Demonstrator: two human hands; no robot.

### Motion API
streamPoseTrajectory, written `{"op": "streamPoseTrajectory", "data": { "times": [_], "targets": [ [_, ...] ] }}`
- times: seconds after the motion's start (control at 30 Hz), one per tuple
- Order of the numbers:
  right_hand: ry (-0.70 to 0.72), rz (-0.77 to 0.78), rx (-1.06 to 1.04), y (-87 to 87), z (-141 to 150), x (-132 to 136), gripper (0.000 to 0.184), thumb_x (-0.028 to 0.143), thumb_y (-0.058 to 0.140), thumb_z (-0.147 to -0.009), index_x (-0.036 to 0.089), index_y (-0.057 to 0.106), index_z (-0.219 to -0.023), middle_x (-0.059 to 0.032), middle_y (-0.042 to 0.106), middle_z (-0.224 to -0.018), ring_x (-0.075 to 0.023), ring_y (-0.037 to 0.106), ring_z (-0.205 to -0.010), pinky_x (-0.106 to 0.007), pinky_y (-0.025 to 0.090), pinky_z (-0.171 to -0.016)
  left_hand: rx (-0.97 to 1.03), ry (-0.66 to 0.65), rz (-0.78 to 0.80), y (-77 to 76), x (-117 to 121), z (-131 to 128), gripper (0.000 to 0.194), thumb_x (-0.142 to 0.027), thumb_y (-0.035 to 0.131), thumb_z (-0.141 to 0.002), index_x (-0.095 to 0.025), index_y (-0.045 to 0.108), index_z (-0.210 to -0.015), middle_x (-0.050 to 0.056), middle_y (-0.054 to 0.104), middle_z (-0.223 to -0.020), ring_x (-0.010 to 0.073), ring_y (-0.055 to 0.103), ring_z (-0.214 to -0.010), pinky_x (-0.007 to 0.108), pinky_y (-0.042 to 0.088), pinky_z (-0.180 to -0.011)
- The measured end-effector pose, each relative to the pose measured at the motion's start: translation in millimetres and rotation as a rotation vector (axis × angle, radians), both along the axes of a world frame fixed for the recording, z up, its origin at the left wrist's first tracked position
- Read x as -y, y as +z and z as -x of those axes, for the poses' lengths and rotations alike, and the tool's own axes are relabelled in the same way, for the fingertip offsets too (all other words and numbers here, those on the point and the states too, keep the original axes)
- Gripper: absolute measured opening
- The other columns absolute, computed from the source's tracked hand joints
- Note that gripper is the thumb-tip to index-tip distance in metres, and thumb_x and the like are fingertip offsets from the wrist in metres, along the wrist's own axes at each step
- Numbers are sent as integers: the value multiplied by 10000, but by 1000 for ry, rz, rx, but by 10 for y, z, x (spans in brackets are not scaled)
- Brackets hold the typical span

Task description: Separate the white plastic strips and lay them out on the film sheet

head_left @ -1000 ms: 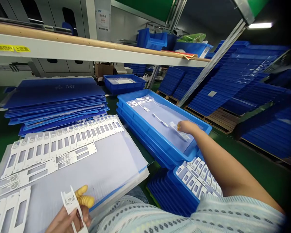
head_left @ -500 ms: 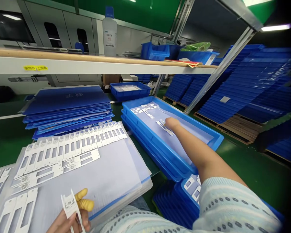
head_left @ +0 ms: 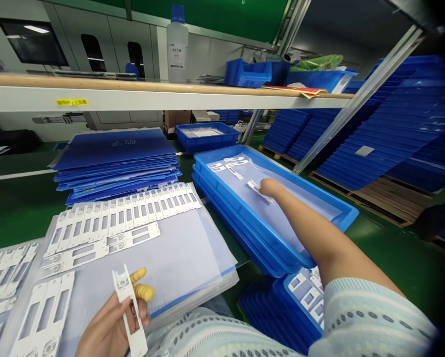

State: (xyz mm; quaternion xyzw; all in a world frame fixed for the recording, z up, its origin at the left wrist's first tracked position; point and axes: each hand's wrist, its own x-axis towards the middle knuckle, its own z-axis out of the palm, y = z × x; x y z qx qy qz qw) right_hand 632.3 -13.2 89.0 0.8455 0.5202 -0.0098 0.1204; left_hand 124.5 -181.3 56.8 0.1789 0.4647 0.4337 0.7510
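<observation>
My left hand, with yellow ribbed finger cots on two fingers, is closed around a white slotted plastic part, held upright above the near edge of a film-covered stack. Over the blue tray, my right hand is reached out, its fingers pinched on the end of another white slotted plastic part; the fingertips are mostly hidden. Several similar parts lie at the tray's far left. On the stack, a row of such parts runs along the far side.
Blue sheets are piled behind the film-covered stack. A shelf crosses above, bearing a blue-capped bottle and blue bins. Lower at right, another tray holds white parts. A metal post slants at right.
The view has swung slightly left, so things sit farther right. My left hand has risen a little with its part. The part at my right hand is now tilted.
</observation>
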Motion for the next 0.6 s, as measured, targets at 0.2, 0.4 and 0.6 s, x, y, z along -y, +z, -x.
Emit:
{"op": "streamPoseTrajectory", "data": {
  "times": [0.2, 0.4, 0.6],
  "targets": [
    [535, -153, -10, 454, 867, 24, 255, 200, 487, -905, 148, 656, -1089, -129, 605, -1143, -227, 584, -993, -301, 439, -827, 225, -18, 131, 120, -216, -109, 579, -107, 515, -847, -220, 386, -1400, 111, 665, -1131, 256, 632, -1055, 492, 521, -863],
    [1904, -376, 25, 620, 2464, 560, 248, 164, 429, -952, 191, 675, -951, -60, 625, -853, -183, 541, -756, -315, 419, -666, 586, -204, 56, 134, -338, -274, 363, -190, 378, -917, -110, 546, -1229, 142, 685, -1074, 259, 658, -982, 460, 527, -814],
    [2126, -286, -5, 634, 3161, 740, 241, 123, 437, -944, 191, 668, -926, -67, 627, -883, -176, 540, -787, -322, 441, -680, 592, -40, -50, 163, -219, -142, 274, -188, 418, -904, -62, 646, -987, 93, 693, -809, 186, 667, -712, 311, 523, -685]
  ]
}}
